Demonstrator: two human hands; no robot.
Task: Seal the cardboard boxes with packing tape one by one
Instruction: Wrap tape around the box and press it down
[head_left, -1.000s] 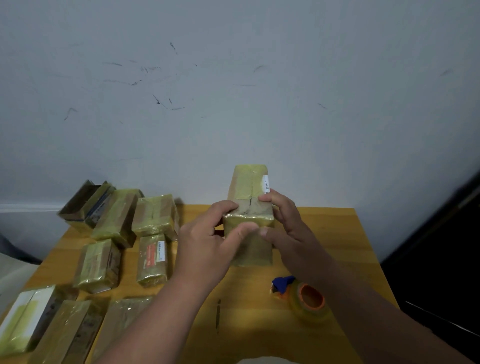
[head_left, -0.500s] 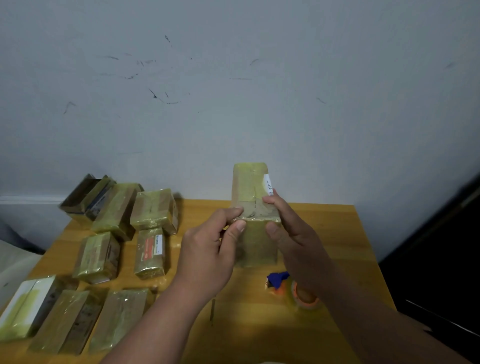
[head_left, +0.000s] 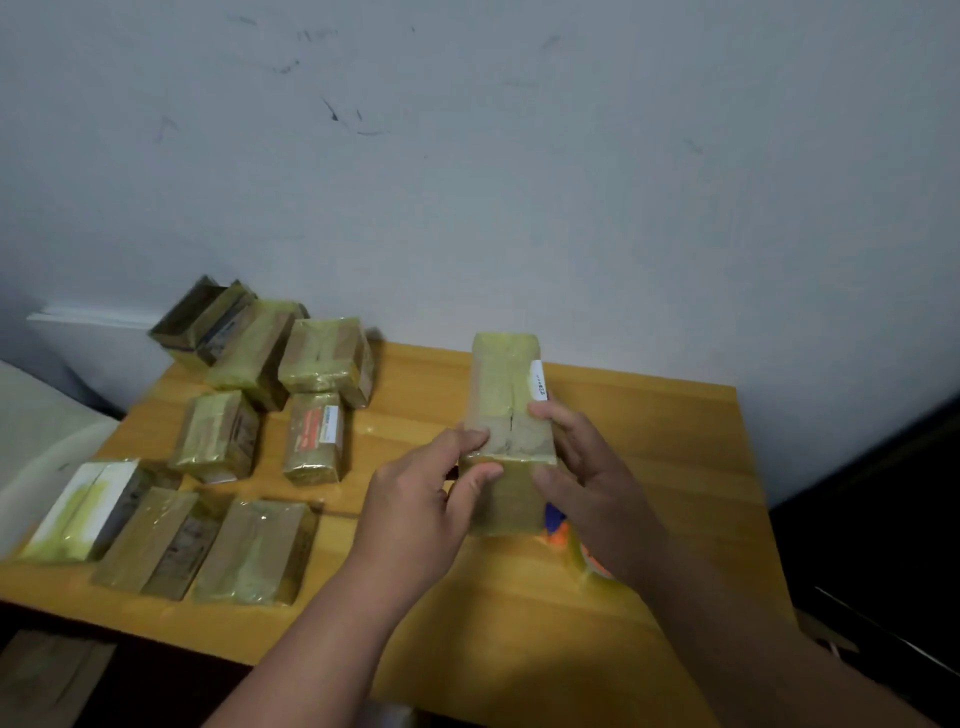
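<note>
Both hands, left hand (head_left: 415, 506) and right hand (head_left: 587, 467), fingers curled gripping one taped box (head_left: 506, 431); eight taped boxes (head_left: 254, 551) left of it on the table (head_left: 649, 467).

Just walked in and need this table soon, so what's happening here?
A person is taping up cardboard boxes. Both hands hold one box on the wooden table: the left hand pinches its near left corner, and the right hand grips its right side. The tape roll lies mostly hidden behind the right hand. A cluster of wrapped boxes sits on the table's left part.
</note>
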